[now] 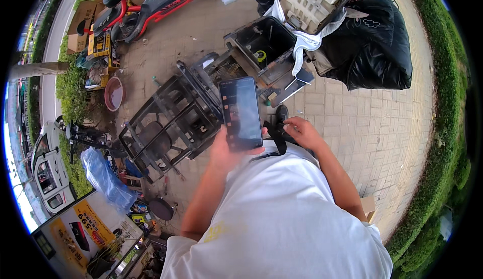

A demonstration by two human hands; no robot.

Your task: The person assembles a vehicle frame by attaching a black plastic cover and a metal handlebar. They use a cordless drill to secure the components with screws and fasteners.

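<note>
A dark smartphone (242,113) rests in my left hand (224,146), its lit screen facing up, with fingers wrapped around its lower end. Just right of it, my right hand (304,133) hovers in front of my waist, thumb and fingers curled together. Whatever lies between those fingertips, if anything, is too small to make out. Close by, a black strap (276,143) hangs at the front of my white shirt. Beyond the phone stands a partly stripped electric scooter, its black frame and rack (173,123) bare and its storage box (266,40) open.
A black padded cover (375,42) drapes the scooter's far right end. At the far left stands a red scooter (146,7) near a pink basin (114,94). Blue plastic sheeting (103,176) and a round stool (162,208) lie to the left. A hedge (443,143) borders the paving.
</note>
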